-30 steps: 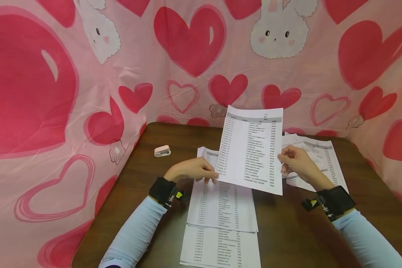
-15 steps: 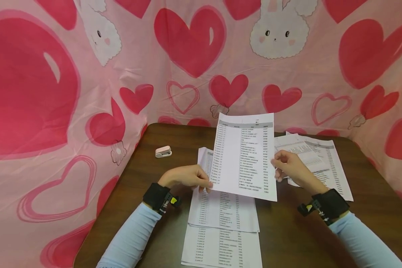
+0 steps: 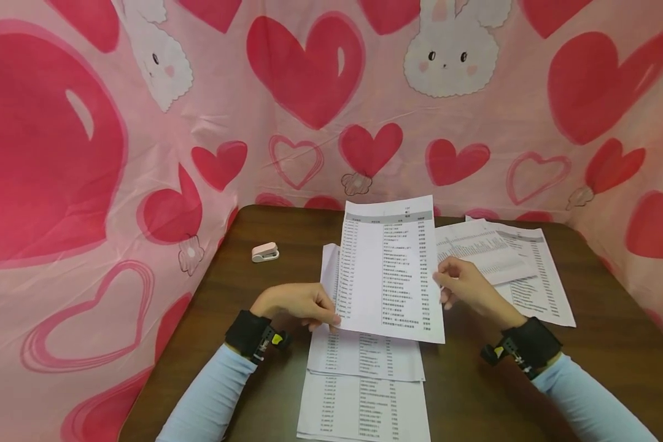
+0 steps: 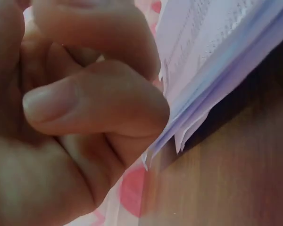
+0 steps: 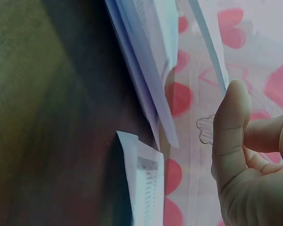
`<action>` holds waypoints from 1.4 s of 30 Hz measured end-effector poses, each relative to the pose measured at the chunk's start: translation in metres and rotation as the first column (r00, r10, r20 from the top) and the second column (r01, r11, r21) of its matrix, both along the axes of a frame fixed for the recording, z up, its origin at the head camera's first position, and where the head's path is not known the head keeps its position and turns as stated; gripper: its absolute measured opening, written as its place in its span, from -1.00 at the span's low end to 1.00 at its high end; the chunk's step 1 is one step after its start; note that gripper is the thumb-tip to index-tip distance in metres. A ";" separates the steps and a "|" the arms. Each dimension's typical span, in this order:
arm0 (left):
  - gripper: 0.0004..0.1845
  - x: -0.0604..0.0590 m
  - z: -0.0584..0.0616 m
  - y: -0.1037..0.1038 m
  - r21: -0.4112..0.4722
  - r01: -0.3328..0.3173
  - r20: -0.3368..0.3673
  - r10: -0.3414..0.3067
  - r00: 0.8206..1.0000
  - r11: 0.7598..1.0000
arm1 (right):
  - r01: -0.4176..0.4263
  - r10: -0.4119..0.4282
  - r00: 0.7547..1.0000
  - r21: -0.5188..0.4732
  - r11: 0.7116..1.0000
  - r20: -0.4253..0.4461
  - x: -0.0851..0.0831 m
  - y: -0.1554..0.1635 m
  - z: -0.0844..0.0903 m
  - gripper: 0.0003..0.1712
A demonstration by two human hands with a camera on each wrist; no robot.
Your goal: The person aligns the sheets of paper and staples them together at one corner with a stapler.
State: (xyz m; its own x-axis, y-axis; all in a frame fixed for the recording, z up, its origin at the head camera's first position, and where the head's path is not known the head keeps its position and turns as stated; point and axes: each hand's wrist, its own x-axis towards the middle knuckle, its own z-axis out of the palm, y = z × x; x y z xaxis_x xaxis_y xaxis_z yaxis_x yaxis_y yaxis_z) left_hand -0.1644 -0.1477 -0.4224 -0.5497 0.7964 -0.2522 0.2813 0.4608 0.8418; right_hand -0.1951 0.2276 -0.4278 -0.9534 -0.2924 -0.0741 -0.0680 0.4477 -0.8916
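Pinching a printed sheet [image 3: 389,270] near its lower left corner, the left hand [image 3: 304,304] has its thumb and fingers clamped on the paper, while the right hand [image 3: 464,282] nips the right edge between thumb and bent fingers. Raised off the table [image 3: 475,393], the sheet faces the person, with a grey header band near the top and rows of small text below, too small to read. Beneath and nearer the person lies a stack of printed pages [image 3: 364,402], its layers slightly offset. More loose printed papers [image 3: 536,270] overlap at odd angles on the far right, behind the right hand. A small pink-and-white stapler [image 3: 265,252] sits left of the stack, well apart from it. Black wrist straps [image 3: 245,334] circle both wrists above pale blue sleeves [image 3: 207,399], and a pink backdrop [image 3: 387,92] with red hearts and white rabbits hangs behind the table.
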 end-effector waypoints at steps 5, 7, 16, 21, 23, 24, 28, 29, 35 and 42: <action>-0.74 0.003 -0.006 -0.004 -0.018 0.044 0.042 -0.043 0.998 0.999 | -0.021 0.021 0.999 0.001 1.000 0.039 0.001 -0.005 -0.010 -0.76; -0.73 0.004 -0.008 -0.006 -0.019 0.061 0.055 -0.060 0.997 0.998 | -0.035 0.036 0.998 -0.001 0.999 0.043 0.001 -0.007 -0.012 -0.76; -0.71 0.010 -0.016 -0.011 -0.061 0.067 0.139 -0.058 0.989 0.996 | -0.080 0.079 0.995 0.015 0.997 0.065 0.006 -0.013 -0.018 -0.78; -0.73 0.014 -0.021 -0.013 -0.087 0.076 0.170 -0.060 0.984 0.993 | -0.088 0.085 0.994 0.039 0.995 0.074 0.011 -0.017 -0.022 -0.80; -0.73 0.016 -0.023 -0.014 -0.093 0.072 0.183 -0.054 0.982 0.993 | -0.091 0.088 0.993 0.030 0.995 0.083 0.012 -0.019 -0.024 -0.80; -0.73 0.017 -0.024 -0.014 -0.094 0.073 0.186 -0.055 0.981 0.993 | -0.092 0.090 0.992 0.024 0.995 0.090 0.013 -0.020 -0.025 -0.81; -0.71 0.022 -0.026 -0.014 -0.103 0.077 0.208 -0.054 0.977 0.992 | -0.103 0.102 0.987 0.002 0.995 0.124 0.016 -0.023 -0.028 -0.80; -0.71 0.022 -0.027 -0.014 -0.105 0.076 0.211 -0.052 0.976 0.992 | -0.106 0.105 0.986 0.002 0.994 0.129 0.016 -0.023 -0.029 -0.80; -0.72 0.024 -0.029 -0.015 -0.130 0.063 0.213 -0.034 0.977 0.990 | -0.123 0.122 0.983 0.004 0.992 0.134 0.018 -0.025 -0.032 -0.76; -0.72 0.024 -0.031 -0.018 -0.139 0.069 0.259 -0.031 0.965 0.988 | -0.143 0.140 0.980 0.009 0.990 0.141 0.022 -0.028 -0.035 -0.74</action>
